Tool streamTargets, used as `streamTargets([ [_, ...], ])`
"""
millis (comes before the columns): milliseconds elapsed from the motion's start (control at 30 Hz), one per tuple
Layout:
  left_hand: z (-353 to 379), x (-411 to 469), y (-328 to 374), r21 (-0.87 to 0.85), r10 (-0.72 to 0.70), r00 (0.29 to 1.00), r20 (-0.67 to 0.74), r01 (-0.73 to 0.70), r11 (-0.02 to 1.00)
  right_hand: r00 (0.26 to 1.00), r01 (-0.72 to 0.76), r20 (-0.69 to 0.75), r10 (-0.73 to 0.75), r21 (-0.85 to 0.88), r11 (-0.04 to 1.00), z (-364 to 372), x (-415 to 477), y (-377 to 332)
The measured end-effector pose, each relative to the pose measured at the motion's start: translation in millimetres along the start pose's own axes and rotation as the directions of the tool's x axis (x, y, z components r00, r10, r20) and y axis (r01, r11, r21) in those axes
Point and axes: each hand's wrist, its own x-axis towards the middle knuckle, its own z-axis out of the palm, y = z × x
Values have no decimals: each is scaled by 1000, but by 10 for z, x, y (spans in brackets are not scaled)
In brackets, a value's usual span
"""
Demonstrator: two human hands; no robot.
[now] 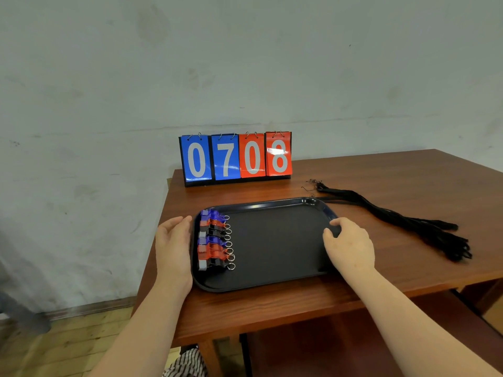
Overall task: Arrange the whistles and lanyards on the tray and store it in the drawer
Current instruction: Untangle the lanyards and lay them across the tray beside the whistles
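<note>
A black tray (272, 205) lies on the brown wooden table. Several whistles (213, 240), blue, red and black with metal rings, lie in a neat column along the tray's left side. A bundle of black lanyards (402, 221) lies on the table to the right of the tray, outside it. My left hand (172, 246) rests flat against the tray's left rim, fingers straight. My right hand (348, 244) grips the tray's right rim, thumb inside the tray and fingers curled over the edge.
A flip scoreboard (235, 157) reading 0708 stands at the back of the table (272, 308) by the wall. The table's left edge runs close to the tray. An open dark space (340, 349) shows under the tabletop's front edge.
</note>
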Motion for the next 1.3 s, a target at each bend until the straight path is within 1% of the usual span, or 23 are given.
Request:
streamTargets([
  [167,-59,38,-47,65,138,986,-94,-132,989,997,-32,67,28,71,997,-12,36,52],
  [233,-70,8,4,122,207,965,-161,-188,974,993,-46,116,29,148,988,-37,81,108],
  [300,-29,-60,99,159,308,930,-203,-279,947,991,-59,132,26,248,967,-79,144,191],
  [367,102,-154,211,181,390,903,-179,-359,915,992,-84,116,47,341,936,-111,249,288],
  [400,207,-203,260,199,416,900,-133,-387,900,993,-91,101,56,375,923,-127,311,333],
  [467,482,-301,326,248,433,901,25,-425,870,995,-91,78,63,432,897,-153,440,428],
  [533,805,-368,346,356,370,894,254,-442,823,999,-43,39,29,420,907,-171,573,526],
  [567,977,-389,324,431,292,874,390,-453,781,1000,1,7,-3,366,931,-166,645,571],
  [600,1150,-409,281,500,187,829,528,-481,720,999,52,-27,-46,287,956,-155,727,605],
  [633,1315,-422,209,549,84,758,647,-539,639,992,118,-56,-110,182,976,-132,816,631],
  [667,1472,-428,120,567,0,683,731,-607,556,979,197,-60,-194,57,979,-99,907,644],
  [700,1616,-425,21,565,-59,621,781,-664,490,961,272,-32,-274,-61,960,-65,991,641],
  [733,1744,-411,-72,557,-102,579,809,-701,444,943,332,15,-334,-143,932,-21,1076,637],
  [767,1861,-382,-160,551,-133,550,824,-727,410,928,373,66,-367,-189,908,20,1154,630],
  [800,1974,-346,-236,546,-156,530,833,-747,380,922,387,110,-372,-212,897,53,1225,627],
  [867,2175,-259,-353,542,-172,515,840,-776,323,932,359,149,-331,-244,901,119,1347,641],
  [967,2432,-128,-489,549,-174,520,836,-796,255,961,273,129,-246,-289,918,158,1458,662],
  [1100,2777,3,-713,529,-167,506,846,-837,143,966,258,82,-244,-327,909,164,1499,705],
  [1167,2918,30,-842,500,-158,487,859,-864,60,970,244,74,-233,-330,912,173,1488,709],
  [1233,3024,49,-978,457,-157,457,875,-889,-38,964,259,36,-262,-320,911,179,1468,709],
  [1300,3092,66,-1082,411,-157,427,890,-903,-128,951,298,-11,-310,-241,924,158,1440,702],
])
